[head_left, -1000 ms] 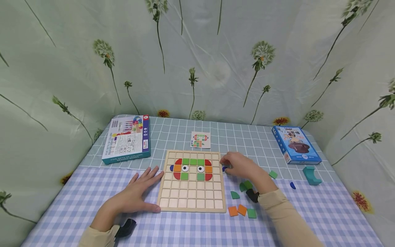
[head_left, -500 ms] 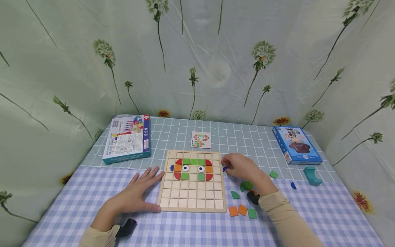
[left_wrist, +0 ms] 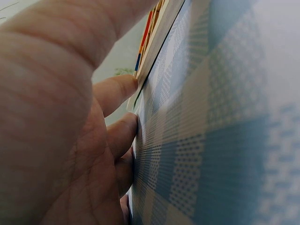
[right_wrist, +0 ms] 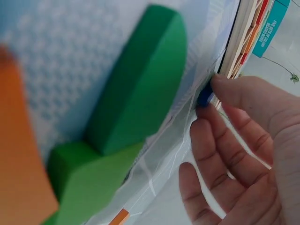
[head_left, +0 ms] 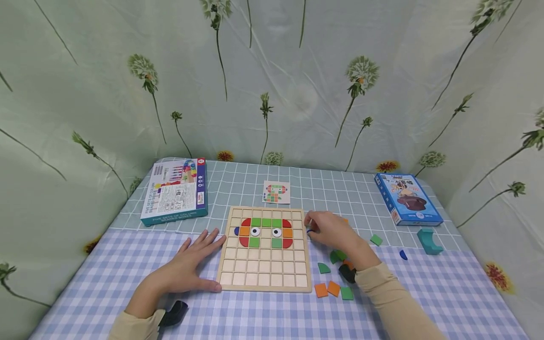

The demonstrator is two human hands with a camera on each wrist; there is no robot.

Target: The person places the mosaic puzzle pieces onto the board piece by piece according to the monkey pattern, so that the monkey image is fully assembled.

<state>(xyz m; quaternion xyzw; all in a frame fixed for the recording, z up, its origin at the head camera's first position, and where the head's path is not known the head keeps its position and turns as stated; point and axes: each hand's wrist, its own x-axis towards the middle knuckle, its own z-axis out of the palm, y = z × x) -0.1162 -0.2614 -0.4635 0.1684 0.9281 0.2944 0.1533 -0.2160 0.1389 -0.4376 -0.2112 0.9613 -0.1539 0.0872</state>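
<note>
A wooden grid board [head_left: 264, 267] lies on the table. Red, green and orange pieces, two eye tiles and a blue half-round piece [head_left: 236, 231] form a face in its upper part. My left hand [head_left: 187, 265] lies with fingers spread, its thumb and index fingertips at the board's left side. Beside the right edge, my right hand [head_left: 330, 230] pinches another blue half-round piece [right_wrist: 205, 95] between thumb and fingers, as the right wrist view shows. The fingers hide part of it. Behind the board is a pattern card [head_left: 276, 192] with a similar face.
Orange squares [head_left: 321, 290], a green square [head_left: 346, 293] and green quarter-round pieces [head_left: 324, 268] lie right of the board. Farther right are a blue half-round piece [head_left: 403, 255] and a teal block [head_left: 429, 242]. Boxes stand at back left [head_left: 175, 191] and back right [head_left: 408, 199].
The right fingers have shifted slightly, and the blue piece they pinch now shows as a thinner sliver. The left hand and the board have stayed in place.
</note>
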